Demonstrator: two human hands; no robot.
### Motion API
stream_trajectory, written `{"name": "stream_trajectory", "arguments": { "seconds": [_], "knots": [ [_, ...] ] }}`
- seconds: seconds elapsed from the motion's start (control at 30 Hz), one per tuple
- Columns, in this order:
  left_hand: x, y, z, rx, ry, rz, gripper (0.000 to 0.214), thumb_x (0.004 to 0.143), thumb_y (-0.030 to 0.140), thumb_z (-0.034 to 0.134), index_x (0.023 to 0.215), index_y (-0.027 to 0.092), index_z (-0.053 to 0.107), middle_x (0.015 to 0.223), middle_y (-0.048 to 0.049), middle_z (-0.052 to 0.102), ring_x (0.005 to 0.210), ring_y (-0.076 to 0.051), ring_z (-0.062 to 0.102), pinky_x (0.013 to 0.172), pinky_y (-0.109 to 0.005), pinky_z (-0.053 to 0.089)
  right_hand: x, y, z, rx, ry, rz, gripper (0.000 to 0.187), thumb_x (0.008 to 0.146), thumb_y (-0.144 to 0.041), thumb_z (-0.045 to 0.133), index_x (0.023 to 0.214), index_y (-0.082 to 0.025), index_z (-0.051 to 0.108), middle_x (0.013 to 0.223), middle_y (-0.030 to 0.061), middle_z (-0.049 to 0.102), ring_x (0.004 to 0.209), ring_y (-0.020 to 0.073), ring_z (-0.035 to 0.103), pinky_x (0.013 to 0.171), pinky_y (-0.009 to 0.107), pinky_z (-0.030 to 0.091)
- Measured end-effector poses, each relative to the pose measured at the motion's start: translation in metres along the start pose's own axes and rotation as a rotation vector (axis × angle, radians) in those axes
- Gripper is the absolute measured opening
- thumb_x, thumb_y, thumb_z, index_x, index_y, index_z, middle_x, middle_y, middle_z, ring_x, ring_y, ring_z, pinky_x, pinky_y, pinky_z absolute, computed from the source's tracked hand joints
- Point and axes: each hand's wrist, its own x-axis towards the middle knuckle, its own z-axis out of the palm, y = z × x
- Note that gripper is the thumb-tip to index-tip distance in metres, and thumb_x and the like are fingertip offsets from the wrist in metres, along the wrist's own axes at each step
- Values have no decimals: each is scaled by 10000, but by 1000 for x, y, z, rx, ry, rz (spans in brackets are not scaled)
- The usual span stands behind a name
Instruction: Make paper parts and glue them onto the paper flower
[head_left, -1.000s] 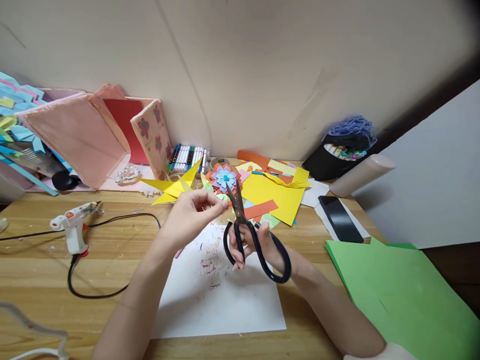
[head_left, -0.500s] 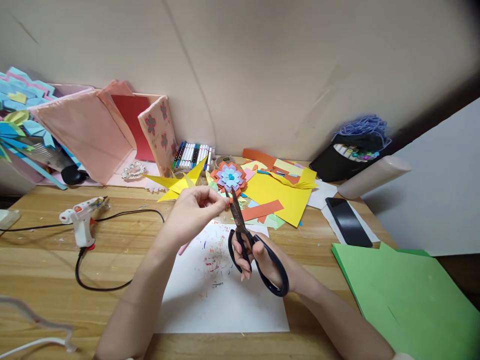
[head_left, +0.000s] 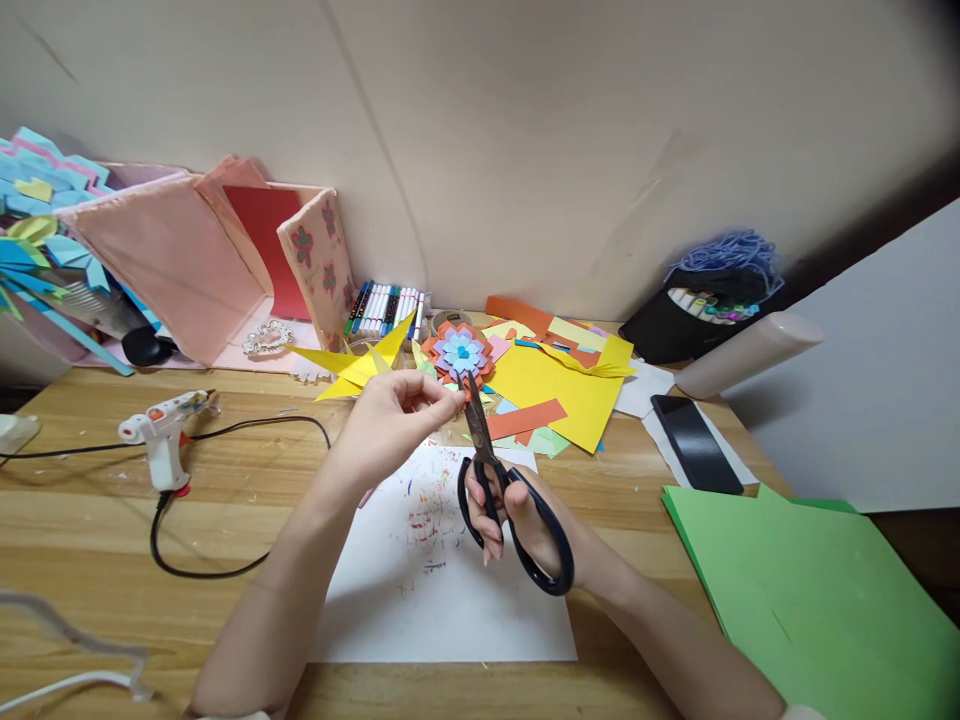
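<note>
My right hand (head_left: 521, 515) has its fingers and thumb through the black loops of a pair of scissors (head_left: 481, 430). The blades point up and away, slightly parted at the tips. Close to their left side, my left hand (head_left: 401, 410) is closed in a pinch. A small orange paper piece showed at its fingertips a moment before; now the fingers mostly hide it. Behind the blades lies a layered paper flower (head_left: 461, 352) in orange, lilac and light blue. Below both hands is a white sheet (head_left: 450, 610) with coloured marks.
Yellow paper (head_left: 559, 395) and coloured scraps lie behind my hands, beside a yellow paper star (head_left: 360, 368). A glue gun (head_left: 163, 440) with a black cord stands left. At right are a phone (head_left: 697, 443), green sheets (head_left: 817, 590) and a black pen holder (head_left: 660, 320).
The scissor blades have closed a little near my left fingertips. The orange piece at those fingertips shows less now. Both hands have otherwise barely moved.
</note>
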Motion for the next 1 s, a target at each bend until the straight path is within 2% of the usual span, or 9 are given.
{"name": "stream_trajectory", "arguments": {
  "seconds": [0.23,0.57,0.8,1.0],
  "knots": [
    [-1,3,1,-24,11,6,291,679,416,653,625,136,597,599,-2,574,546,-88,478,494,-200,352,-1,2,-3,-86,56,2,625,632,-808,366,742,-193,386,525,-73,344,408,55,328,389,200,402],
    [1,-3,-10,40,-61,-54,225,694,378,625,624,166,594,602,-8,565,506,-108,517,432,-214,353,-8,-5,-6,-166,19,16,595,652,-774,418,754,-187,403,540,-72,321,425,54,276,378,186,357],
    [2,-4,-14,25,-124,-68,209,693,368,624,646,166,611,635,-34,610,549,-141,576,450,-225,403,-10,-9,-7,-193,48,76,399,762,-575,524,741,-192,413,535,-67,364,412,64,321,379,185,331],
    [4,-5,-19,56,-158,-36,219,700,358,611,663,143,625,658,-30,617,615,-131,563,553,-226,439,-11,-24,-3,-393,101,169,360,764,-507,564,694,-198,393,560,-58,415,418,66,373,383,183,305]
  ]
}}
